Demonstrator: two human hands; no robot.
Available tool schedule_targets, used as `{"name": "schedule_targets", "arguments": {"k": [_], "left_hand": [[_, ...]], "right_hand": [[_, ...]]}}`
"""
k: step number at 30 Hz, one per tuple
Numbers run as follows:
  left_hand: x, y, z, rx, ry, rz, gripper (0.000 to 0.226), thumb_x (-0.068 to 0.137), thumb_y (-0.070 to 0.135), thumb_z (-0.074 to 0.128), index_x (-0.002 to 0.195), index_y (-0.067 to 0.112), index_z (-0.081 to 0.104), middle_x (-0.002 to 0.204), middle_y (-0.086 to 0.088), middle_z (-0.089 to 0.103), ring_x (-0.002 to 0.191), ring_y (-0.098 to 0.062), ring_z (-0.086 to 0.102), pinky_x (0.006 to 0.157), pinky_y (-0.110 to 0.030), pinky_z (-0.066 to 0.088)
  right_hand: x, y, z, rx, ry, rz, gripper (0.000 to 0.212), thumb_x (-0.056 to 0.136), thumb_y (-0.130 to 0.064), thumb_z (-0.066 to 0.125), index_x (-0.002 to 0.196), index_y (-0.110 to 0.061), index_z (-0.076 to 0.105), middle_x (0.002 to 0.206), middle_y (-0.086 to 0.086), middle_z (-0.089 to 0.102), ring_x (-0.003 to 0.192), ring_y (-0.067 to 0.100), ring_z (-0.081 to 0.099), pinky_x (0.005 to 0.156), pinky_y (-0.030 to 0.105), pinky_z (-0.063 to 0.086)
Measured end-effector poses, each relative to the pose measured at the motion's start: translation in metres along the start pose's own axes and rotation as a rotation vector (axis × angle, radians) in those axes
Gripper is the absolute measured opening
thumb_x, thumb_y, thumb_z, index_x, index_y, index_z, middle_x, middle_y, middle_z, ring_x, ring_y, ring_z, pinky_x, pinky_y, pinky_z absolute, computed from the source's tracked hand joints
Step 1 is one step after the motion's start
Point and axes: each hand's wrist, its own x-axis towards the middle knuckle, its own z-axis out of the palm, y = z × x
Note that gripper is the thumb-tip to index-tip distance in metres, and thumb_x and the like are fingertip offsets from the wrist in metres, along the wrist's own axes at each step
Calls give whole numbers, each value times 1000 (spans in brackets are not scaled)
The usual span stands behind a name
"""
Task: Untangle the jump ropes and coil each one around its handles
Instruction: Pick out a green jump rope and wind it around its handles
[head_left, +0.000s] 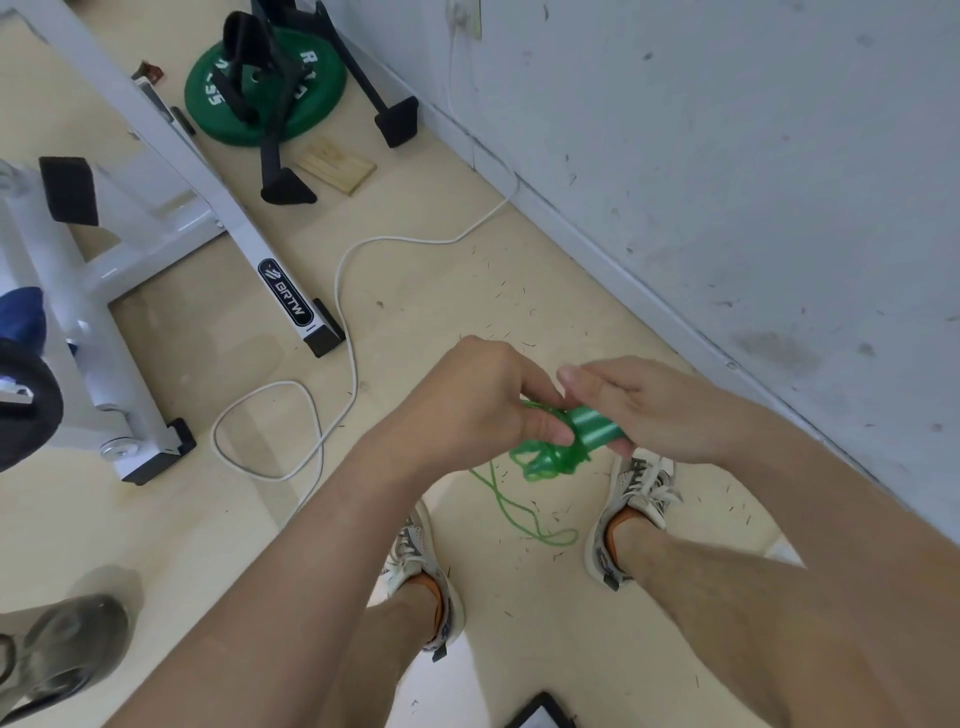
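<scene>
Standing on a beige floor (441, 291) littered with small dark specks, a person holds a green jump rope (545, 462) above their sneakers (639, 483). The right hand (654, 410) is wrapped around the green handles (595, 428). The left hand (478, 400) pinches rope loops bunched at the handles' end. One strand trails down to the floor between the feet. A scuffed pale wall (727, 130) runs along the right. A white cable (343, 291) snakes past a white exercise frame (208, 182), a green weight plate (322, 98) and a wooden block (337, 166).
</scene>
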Motion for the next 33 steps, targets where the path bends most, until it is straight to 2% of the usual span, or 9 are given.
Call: {"name": "schedule_targets", "arguments": {"k": [4,7,13,15,18,22,26,29,33], "left_hand": [[0,-5,-8,-332,-72,-66,7,74,15,80,80,15,78,63,11,70,59,4,59,61,-9,42],[-1,-15,-14,-633,-219,-88,8,74,6,76,69,12,75,52,3,60,48,-5,47,49,-15,37],[2,-17,-1,-1091,-476,-86,29,64,44,78,56,17,71,44,11,52,37,0,41,43,-14,30],[4,-13,4,-1151,-410,-146,32,73,42,71,57,14,71,46,8,55,40,-5,44,47,-20,28],[11,-7,15,-1267,-109,-300,27,87,14,57,61,16,59,49,5,43,41,-6,31,45,-18,15],[15,2,34,-760,327,-251,37,88,-2,48,55,14,48,49,-2,42,43,-12,29,45,-22,26],[13,10,49,-380,344,-146,28,94,11,50,69,11,62,56,3,53,46,-5,40,51,-24,34],[8,13,53,-163,298,-15,27,97,23,52,75,12,64,55,5,51,53,-11,45,55,-28,39],[4,13,47,359,342,127,32,94,29,53,64,19,48,59,3,53,58,-23,50,53,-32,32]], "right_hand": [[0,-6,5,-83,229,-97,49,102,-36,37,57,-16,40,49,-8,38,47,7,37,52,26,32],[-3,-15,8,0,191,-186,47,102,-28,40,56,-17,37,49,-10,34,45,7,34,48,21,28],[-9,-26,6,431,129,-113,44,104,-25,38,65,-6,45,50,5,37,42,14,33,39,20,28],[-6,-26,8,583,139,-57,42,103,-25,39,68,-5,47,49,6,33,38,14,28,38,20,22],[1,-24,9,962,181,40,35,101,-24,39,68,-11,42,44,1,31,34,12,23,39,19,13],[8,-20,15,1053,450,197,32,99,-19,35,67,-14,37,48,2,36,38,13,28,39,22,13],[14,-17,12,964,691,249,32,97,-14,30,67,-12,39,52,7,41,35,12,34,36,19,21],[15,-7,6,449,878,177,42,102,-19,29,61,-14,38,54,9,45,41,15,39,41,25,29],[14,-4,11,-120,845,111,45,105,-20,27,61,-18,32,56,-3,38,50,8,34,51,31,21]]}}
